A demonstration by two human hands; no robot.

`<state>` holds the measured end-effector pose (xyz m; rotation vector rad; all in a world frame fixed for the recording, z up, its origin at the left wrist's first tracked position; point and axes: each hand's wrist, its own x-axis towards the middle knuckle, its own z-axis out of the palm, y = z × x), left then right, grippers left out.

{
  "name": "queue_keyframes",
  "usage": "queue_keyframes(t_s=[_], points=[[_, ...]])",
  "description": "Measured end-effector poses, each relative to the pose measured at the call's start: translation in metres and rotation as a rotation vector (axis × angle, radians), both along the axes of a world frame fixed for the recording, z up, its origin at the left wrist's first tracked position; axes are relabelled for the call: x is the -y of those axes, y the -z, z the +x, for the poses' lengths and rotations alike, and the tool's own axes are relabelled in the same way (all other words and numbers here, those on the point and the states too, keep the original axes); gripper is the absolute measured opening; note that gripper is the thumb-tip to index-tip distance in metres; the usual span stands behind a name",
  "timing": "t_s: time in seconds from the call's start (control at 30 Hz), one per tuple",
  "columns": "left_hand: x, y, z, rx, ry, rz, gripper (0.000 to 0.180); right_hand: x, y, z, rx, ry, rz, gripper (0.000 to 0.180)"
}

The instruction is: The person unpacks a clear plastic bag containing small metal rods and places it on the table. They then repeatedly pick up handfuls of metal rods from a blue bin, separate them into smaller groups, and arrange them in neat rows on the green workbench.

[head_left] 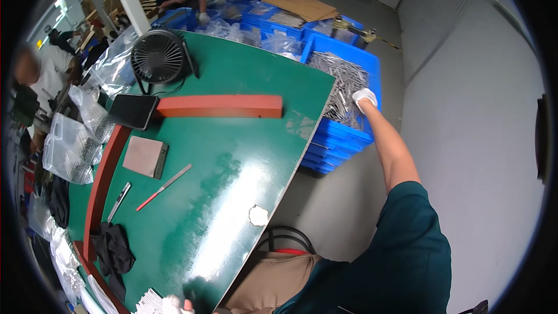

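Note:
My right arm stretches out to a blue crate [376, 75] beside the table's right edge. My right hand [364, 97], in a white glove, is over the crate's right side, at the heap of thin metal rods [343, 75] inside. Its fingers are too small and partly hidden to show whether they grip a rod. At the bottom edge, my left hand [177, 305] is partly cut off, with white glove fabric and a bare fingertip showing. Right beside it lies a bundle of thin, pale rods [150, 302] on the green tabletop; whether the fingers hold any is not visible.
On the green table [232, 70] are a black fan [158, 57], a dark tablet [133, 110], red bars [221, 106], a grey-brown block [144, 156], a red-handled file [164, 187], a utility knife [119, 202] and black cloth [113, 250]. Other people work beyond.

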<state>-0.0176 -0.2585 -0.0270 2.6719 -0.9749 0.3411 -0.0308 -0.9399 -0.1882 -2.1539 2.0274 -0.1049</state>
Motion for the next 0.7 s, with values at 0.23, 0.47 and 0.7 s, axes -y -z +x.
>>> queue_keyframes(t_s=[0.23, 0.47, 0.7], points=[[0.011, 0.016, 0.003, 0.066, -0.087, -0.076, 0.058, 0.058, 0.061, 0.006, -0.231, -0.303, 0.067, 0.051], [0.025, -0.002, 0.034, 0.045, 0.012, -0.168, 0.033, 0.09, 0.096, 0.012, -0.16, -0.267, -0.059, 0.035], [0.019, 0.005, 0.021, -0.011, -0.053, -0.152, 0.047, 0.095, 0.095, 0.009, -0.199, -0.278, -0.047, 0.035]])
